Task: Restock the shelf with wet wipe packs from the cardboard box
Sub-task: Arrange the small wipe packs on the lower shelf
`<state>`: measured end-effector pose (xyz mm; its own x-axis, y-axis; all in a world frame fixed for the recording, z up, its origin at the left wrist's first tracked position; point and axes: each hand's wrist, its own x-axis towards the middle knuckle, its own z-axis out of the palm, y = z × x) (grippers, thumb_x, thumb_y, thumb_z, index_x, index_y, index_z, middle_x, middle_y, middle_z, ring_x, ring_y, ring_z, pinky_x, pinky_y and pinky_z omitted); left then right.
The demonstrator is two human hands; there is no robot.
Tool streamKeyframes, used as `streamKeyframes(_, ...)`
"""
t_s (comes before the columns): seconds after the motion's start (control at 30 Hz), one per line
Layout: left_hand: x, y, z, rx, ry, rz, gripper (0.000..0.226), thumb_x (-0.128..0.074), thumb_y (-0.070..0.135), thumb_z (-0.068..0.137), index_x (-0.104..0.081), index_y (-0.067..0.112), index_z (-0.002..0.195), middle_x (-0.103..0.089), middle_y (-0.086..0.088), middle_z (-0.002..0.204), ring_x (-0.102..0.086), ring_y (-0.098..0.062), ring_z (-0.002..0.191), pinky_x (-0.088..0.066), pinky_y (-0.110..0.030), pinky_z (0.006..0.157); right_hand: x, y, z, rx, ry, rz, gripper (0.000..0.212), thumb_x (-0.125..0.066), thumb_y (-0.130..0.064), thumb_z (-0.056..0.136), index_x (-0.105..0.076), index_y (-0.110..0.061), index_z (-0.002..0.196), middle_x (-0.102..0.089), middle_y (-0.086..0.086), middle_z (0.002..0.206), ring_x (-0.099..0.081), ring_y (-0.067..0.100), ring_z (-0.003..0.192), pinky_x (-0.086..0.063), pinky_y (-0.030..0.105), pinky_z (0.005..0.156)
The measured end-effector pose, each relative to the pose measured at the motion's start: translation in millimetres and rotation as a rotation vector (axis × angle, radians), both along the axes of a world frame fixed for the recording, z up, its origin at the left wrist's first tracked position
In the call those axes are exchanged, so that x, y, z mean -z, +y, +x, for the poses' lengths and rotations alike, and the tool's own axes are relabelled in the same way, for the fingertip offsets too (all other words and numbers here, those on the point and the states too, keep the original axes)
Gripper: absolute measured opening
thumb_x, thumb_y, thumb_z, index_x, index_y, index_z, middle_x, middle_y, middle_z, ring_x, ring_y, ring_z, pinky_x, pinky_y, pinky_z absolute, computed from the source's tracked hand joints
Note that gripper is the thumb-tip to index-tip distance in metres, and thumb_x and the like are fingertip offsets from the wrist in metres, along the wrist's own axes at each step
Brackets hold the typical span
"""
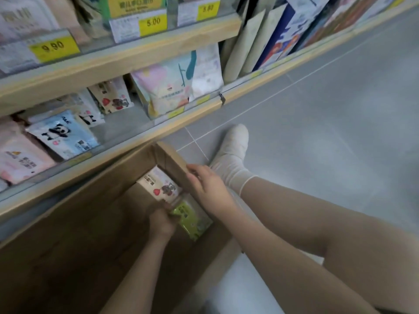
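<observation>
An open cardboard box (74, 225) stands on the floor below the bottom shelf (127, 123). Deep inside it, at the right end, lie a cream wet wipe pack (158, 183) with a red heart picture and a green pack (192, 219) beside it. My left hand (162, 219) is down in the box and grips the near end of the cream pack. My right hand (207, 185) holds the box's right flap (172, 163), fingers curled over its edge. On the shelf stand matching cream packs (112, 97) and a blue panda pack (62, 133).
Pink packs (17, 155) stand at the shelf's left, pastel bags (167, 89) to the right. An upper shelf edge (108, 57) with yellow price tags overhangs. My leg and white sock (231, 152) lie on the grey tiled floor (328, 132) to the right of the box.
</observation>
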<state>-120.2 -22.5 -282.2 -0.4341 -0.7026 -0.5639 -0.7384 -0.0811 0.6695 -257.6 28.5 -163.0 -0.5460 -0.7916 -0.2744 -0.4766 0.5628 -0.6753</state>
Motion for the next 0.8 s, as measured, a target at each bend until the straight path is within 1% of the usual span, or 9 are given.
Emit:
streamKeyframes(0.13, -13, 1, 3, -0.090, 0.031, 0.119, 0.017, -0.077, -0.002, 0.069, -0.067, 0.002, 0.081, -0.068, -0.018, 0.088, -0.059, -0.021, 0.082, -0.041, -0.026, 0.075, -1, 1, 0, 0.002, 0.032, 0.006, 0.038, -0.045, -0.033, 0.098, -0.052, -0.014, 0.131, -0.057, 0.006, 0.124, -0.052, 0.021, 0.115, -0.040, 0.034, 0.101)
streamKeyframes(0.23, -25, -3, 16, -0.208, 0.098, 0.255, 0.019, -0.072, 0.002, 0.078, -0.057, 0.014, 0.074, -0.064, -0.012, 0.079, -0.058, -0.023, 0.077, -0.047, -0.035, 0.077, -1, 6, 0, -0.007, 0.140, -0.036, 0.037, -0.047, -0.032, 0.097, -0.054, -0.014, 0.128, -0.054, 0.003, 0.123, -0.050, 0.018, 0.115, -0.038, 0.026, 0.101)
streamKeyframes(0.33, -35, -20, 50, -0.332, 0.143, 0.280, 0.020, -0.064, 0.002, 0.085, -0.052, 0.016, 0.078, -0.058, -0.006, 0.081, -0.060, -0.028, 0.079, -0.053, -0.048, 0.082, -1, 8, 9, -0.131, 0.422, -0.195, 0.030, -0.048, -0.022, 0.093, -0.061, -0.011, 0.117, -0.057, 0.006, 0.116, -0.053, 0.021, 0.105, -0.043, 0.029, 0.093)
streamKeyframes(0.4, -40, -35, 80, -0.408, 0.165, 0.264, 0.016, -0.063, 0.003, 0.086, -0.052, 0.014, 0.082, -0.057, -0.006, 0.085, -0.060, -0.027, 0.081, -0.058, -0.042, 0.072, 6, 4, 24, -0.281, 0.506, -0.261, 0.023, -0.050, -0.018, 0.088, -0.065, -0.010, 0.104, -0.061, 0.007, 0.108, -0.056, 0.022, 0.095, -0.043, 0.028, 0.084)
streamKeyframes(0.47, -44, -49, 107, -0.488, 0.184, 0.281, 0.011, -0.059, 0.002, 0.089, -0.053, 0.009, 0.093, -0.055, -0.007, 0.091, -0.057, -0.019, 0.080, -0.057, -0.029, 0.060, 21, -5, 42, -0.360, 0.409, -0.203, 0.018, -0.054, -0.015, 0.088, -0.065, -0.010, 0.101, -0.060, 0.006, 0.107, -0.056, 0.023, 0.093, -0.047, 0.032, 0.080)
streamKeyframes(0.53, -47, -58, 131, -0.547, 0.183, 0.289, 0.015, -0.057, 0.002, 0.090, -0.053, 0.008, 0.104, -0.056, -0.009, 0.096, -0.057, -0.020, 0.084, -0.053, -0.032, 0.069, 48, -17, 53, -0.361, 0.266, -0.018, 0.025, -0.054, -0.014, 0.089, -0.061, -0.010, 0.113, -0.055, 0.007, 0.121, -0.055, 0.027, 0.104, -0.050, 0.038, 0.085)
streamKeyframes(0.63, -47, -66, 158, -0.625, 0.196, 0.295, 0.018, -0.057, 0.005, 0.091, -0.054, 0.009, 0.108, -0.058, -0.014, 0.104, -0.058, -0.025, 0.091, -0.050, -0.036, 0.080, 87, -40, 63, -0.230, 0.013, 0.249, 0.041, -0.049, -0.012, 0.092, -0.046, -0.012, 0.133, -0.035, 0.009, 0.144, -0.042, 0.031, 0.127, -0.041, 0.040, 0.103)
streamKeyframes(0.7, -44, -66, 168, -0.634, 0.201, 0.316, 0.018, -0.056, 0.004, 0.091, -0.055, 0.008, 0.108, -0.059, -0.012, 0.100, -0.059, -0.023, 0.087, -0.055, -0.027, 0.070, 102, -56, 67, -0.004, -0.130, 0.296, 0.046, -0.048, -0.019, 0.094, -0.037, -0.016, 0.139, -0.033, 0.009, 0.144, -0.039, 0.033, 0.129, -0.038, 0.045, 0.105)
streamKeyframes(0.8, -36, -67, 173, -0.614, 0.171, 0.333, 0.016, -0.055, 0.003, 0.091, -0.055, 0.005, 0.107, -0.060, -0.009, 0.096, -0.059, -0.019, 0.083, -0.053, -0.012, 0.055, 119, -77, 65, 0.125, -0.085, 0.396, 0.057, -0.049, -0.023, 0.096, -0.020, -0.021, 0.145, -0.031, 0.009, 0.141, -0.042, 0.035, 0.124, -0.037, 0.048, 0.101)
